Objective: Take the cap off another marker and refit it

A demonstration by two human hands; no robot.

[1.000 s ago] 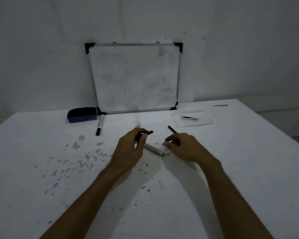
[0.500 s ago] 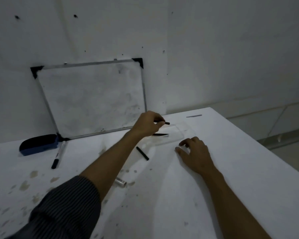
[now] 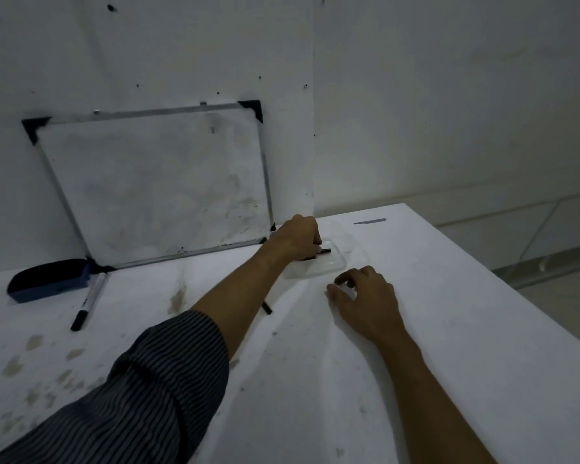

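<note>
White tabletop (image 3: 449, 329): my left hand (image 3: 298, 239) pinches a black stick (image 3: 325, 251) pointing right over the clear tray (image 3: 342, 262); right hand (image 3: 365, 299) rests nearer, relaxed.

The table (image 3: 449, 329) has a matt white top, smooth on the right and blotched with dull brownish stains on the near left. The tray (image 3: 340, 262) at the far side looks like clear, glossy plastic. The small black piece (image 3: 325, 251) that the left hand (image 3: 298, 239) pinches over the tray looks like matt plastic. The whiteboard (image 3: 154, 185) leaning at the far left has a smooth, smeared white face, a thin metal-looking frame and black plastic corners. The eraser (image 3: 49, 279) at far left looks dark and soft-topped over a blue plastic body. The marker (image 3: 89, 301) beside it is smooth white plastic with a black cap. The sleeve (image 3: 131, 396) is striped woven cloth. The wall (image 3: 449, 95) is matt, pitted paint.
</note>
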